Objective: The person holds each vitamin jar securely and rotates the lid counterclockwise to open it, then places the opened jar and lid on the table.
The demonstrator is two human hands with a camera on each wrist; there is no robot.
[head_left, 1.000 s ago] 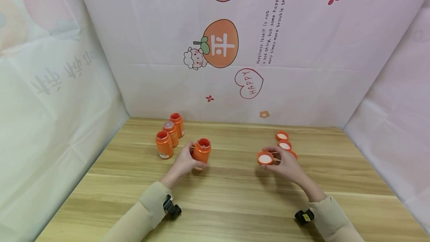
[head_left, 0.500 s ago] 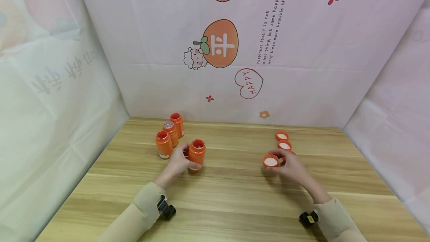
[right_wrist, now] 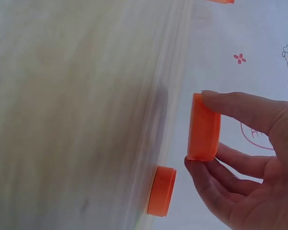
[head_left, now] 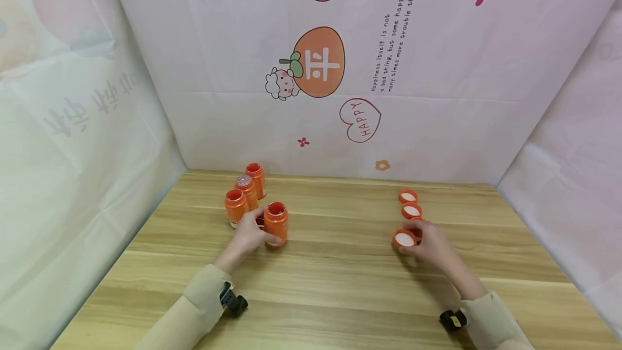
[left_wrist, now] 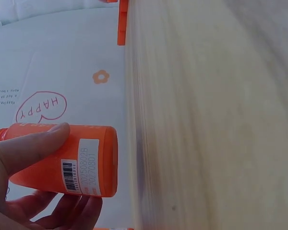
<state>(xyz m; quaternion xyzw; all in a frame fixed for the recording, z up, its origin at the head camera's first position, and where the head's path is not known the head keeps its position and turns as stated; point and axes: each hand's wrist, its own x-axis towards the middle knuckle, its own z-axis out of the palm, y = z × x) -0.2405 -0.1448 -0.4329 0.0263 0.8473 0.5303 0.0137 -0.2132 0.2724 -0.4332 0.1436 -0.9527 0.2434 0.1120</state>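
My left hand (head_left: 245, 239) grips an orange bottle (head_left: 276, 226) with no lid, its red-rimmed mouth facing up. In the left wrist view, thumb and fingers wrap the bottle's (left_wrist: 57, 155) labelled side, and a gap shows between its base and the table. On the right, my right hand (head_left: 432, 244) pinches an orange lid (head_left: 404, 239), white inside facing up. The right wrist view has this lid (right_wrist: 204, 128) between thumb and fingertips, just off the tabletop. Behind that hand, a further lid (right_wrist: 162, 191) lies on the table, mostly hidden in the head view.
Three orange bottles stand in a slanting row at the left: a near one (head_left: 236, 207), a middle one (head_left: 247, 190) with a silvery top, and a far one (head_left: 255, 180). Two lids (head_left: 408, 196) lie farther back on the right. A printed white cloth (head_left: 233, 123) walls the wooden table (head_left: 330, 296).
My left hand has moved left with the bottle, closer to the bottle row. My right hand has carried its lid right and nearer to me, beside the other lids.
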